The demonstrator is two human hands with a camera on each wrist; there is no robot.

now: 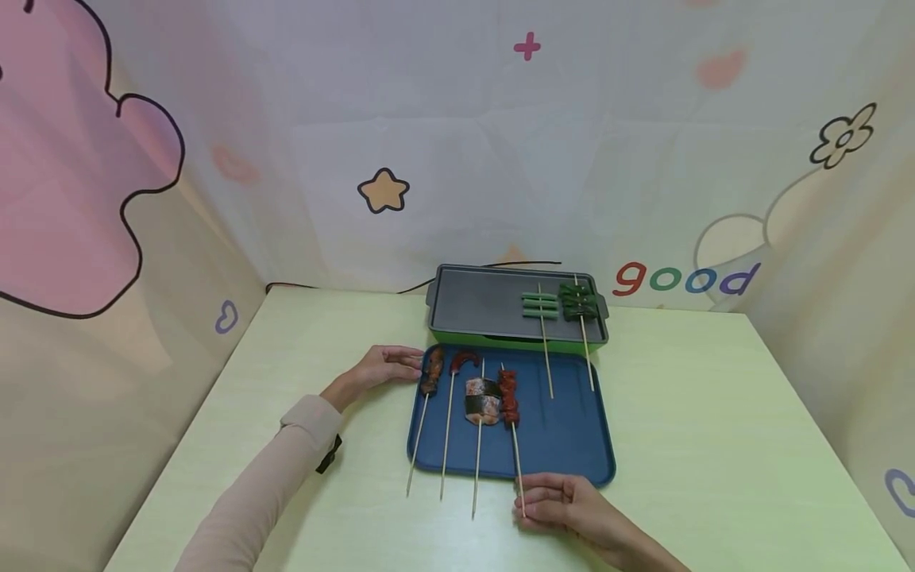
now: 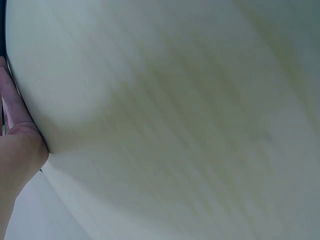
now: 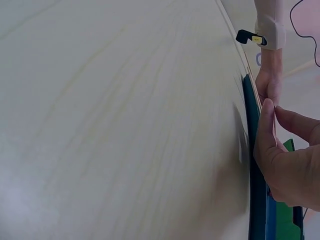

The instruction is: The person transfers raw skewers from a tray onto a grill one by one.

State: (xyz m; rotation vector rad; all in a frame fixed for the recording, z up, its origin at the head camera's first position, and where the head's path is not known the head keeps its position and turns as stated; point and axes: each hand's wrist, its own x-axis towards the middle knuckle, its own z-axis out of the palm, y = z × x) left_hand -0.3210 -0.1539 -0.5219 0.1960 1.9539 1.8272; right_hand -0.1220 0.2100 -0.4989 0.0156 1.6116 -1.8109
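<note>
My right hand (image 1: pixel 565 508) pinches the lower end of the red meat skewer (image 1: pixel 509 397) between thumb and fingers at the front edge of the blue tray (image 1: pixel 565 445). In the right wrist view, the thumb and fingertips of the right hand (image 3: pixel 287 155) meet on a thin stick. Extended fingers of my left hand (image 1: pixel 389 365) touch the tray's upper left rim. Beside that hand lies a brown meat skewer (image 1: pixel 433 372). Further right on the tray are a curled red skewer (image 1: pixel 465 359) and a pale skewer with a dark band (image 1: pixel 483 401). Only part of the left hand (image 2: pixel 17 107) shows in its wrist view.
Behind the tray stands a green-sided grill with a grey plate (image 1: pixel 479 302). On its right side rest a green bean skewer (image 1: pixel 540 305) and a leafy green skewer (image 1: pixel 577 302), their sticks reaching over the tray. A printed curtain (image 1: pixel 457 159) surrounds the pale table (image 1: pixel 686 413).
</note>
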